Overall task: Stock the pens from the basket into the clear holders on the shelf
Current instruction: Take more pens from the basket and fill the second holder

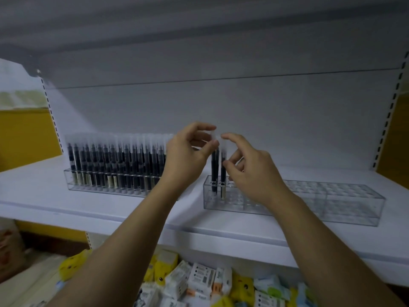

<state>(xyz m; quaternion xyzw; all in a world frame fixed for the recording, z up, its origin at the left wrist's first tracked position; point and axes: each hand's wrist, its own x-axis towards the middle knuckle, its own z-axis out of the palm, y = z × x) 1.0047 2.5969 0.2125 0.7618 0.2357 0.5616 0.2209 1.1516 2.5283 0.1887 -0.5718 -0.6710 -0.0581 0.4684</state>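
While both hands work at the left end of the near-empty holder (332, 202), the nearest stuff is below it: a heap of small packets (199, 282), white, yellow and pale blue, on a lower level. Holder sits on a white shelf (110, 209), close to the front edge, clear plastic with a grid of holes. Two pens stand upright in its left-end holes, dark barrels, clear caps. Left hand (188, 156) pinches the cap of the left pen (214, 169) between thumb and fingertips. Right hand (250, 169) pinches the right pen (223, 171): index tip on the cap, thumb on the barrel, other fingers curled. Left of that holder, apart from it, a full holder (93, 185) carries a packed row of pens (115, 156). Behind the holder: plain white back panel (265, 111), one slotted upright (389, 111) at its right edge. Above: underside of an upper shelf (199, 23). Yellow wall (26, 134) far left. Light is dim.
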